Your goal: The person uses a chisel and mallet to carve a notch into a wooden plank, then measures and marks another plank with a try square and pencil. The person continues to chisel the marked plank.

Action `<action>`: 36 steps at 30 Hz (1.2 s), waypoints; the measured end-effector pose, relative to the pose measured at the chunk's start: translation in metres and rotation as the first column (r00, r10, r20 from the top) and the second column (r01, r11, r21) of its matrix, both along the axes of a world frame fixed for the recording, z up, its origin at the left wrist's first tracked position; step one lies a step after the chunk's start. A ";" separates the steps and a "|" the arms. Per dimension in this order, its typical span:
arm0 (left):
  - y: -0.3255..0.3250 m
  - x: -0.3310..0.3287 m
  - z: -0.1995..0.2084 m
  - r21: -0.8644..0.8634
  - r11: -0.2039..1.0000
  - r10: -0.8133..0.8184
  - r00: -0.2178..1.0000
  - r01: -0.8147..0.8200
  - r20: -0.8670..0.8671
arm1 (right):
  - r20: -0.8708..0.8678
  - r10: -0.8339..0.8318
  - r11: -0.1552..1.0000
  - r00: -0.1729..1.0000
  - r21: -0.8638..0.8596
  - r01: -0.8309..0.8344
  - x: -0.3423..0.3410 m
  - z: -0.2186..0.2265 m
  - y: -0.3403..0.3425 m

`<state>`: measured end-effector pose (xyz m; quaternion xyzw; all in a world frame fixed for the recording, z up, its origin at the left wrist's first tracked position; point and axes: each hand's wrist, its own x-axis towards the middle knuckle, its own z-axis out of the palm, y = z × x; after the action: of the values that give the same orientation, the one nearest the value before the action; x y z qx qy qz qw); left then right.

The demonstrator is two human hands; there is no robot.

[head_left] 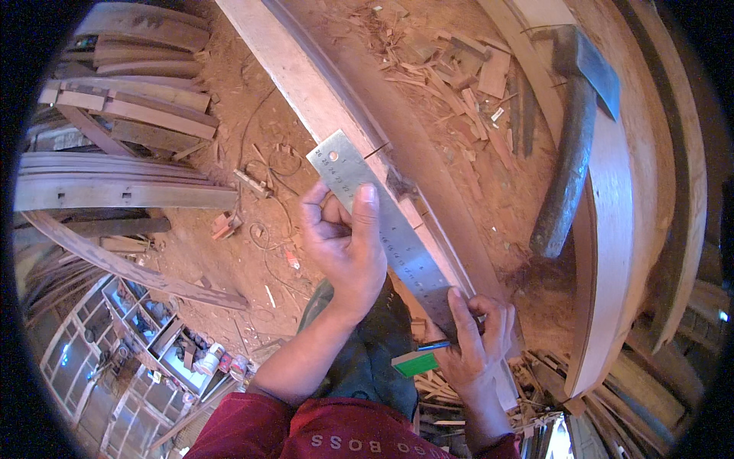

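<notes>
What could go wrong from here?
The ruler could skew on the beam: only the left hand and right hand seem to steady it. The green piece at the right hand might drop. The bladed tool, partly overhanging the timber, might fall if bumped.

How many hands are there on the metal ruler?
2: the left hand near the upper end of the metal ruler and the right hand at its lower end.

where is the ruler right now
In the head view, the ruler lies along the beam near the centre, left hand at its upper part, right hand at its lower end.
</notes>
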<state>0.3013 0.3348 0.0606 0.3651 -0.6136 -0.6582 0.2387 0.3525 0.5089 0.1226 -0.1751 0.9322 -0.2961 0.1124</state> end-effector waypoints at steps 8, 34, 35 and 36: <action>-0.003 0.004 -0.001 -0.018 1.000 -0.025 1.000 0.025 0.002 | 0.020 -0.008 1.000 1.000 -0.002 0.008 0.000 0.001 0.000; -0.002 0.005 -0.001 -0.069 0.997 -0.040 0.999 0.038 -0.021 | 0.006 -0.025 0.999 1.000 -0.021 0.025 -0.002 0.000 -0.002; -0.002 0.005 -0.002 -0.061 0.997 -0.042 0.999 0.040 -0.033 | 0.010 -0.029 0.999 1.000 -0.021 0.029 -0.001 0.000 -0.002; -0.002 0.005 -0.002 -0.054 0.998 -0.042 0.998 0.039 -0.045 | 0.014 -0.032 0.999 0.999 -0.021 0.032 -0.001 0.000 -0.002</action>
<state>0.3065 0.3324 0.0588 0.3307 -0.6323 -0.6549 0.2490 0.3516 0.5067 0.1229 -0.1595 0.9309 -0.3089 0.1120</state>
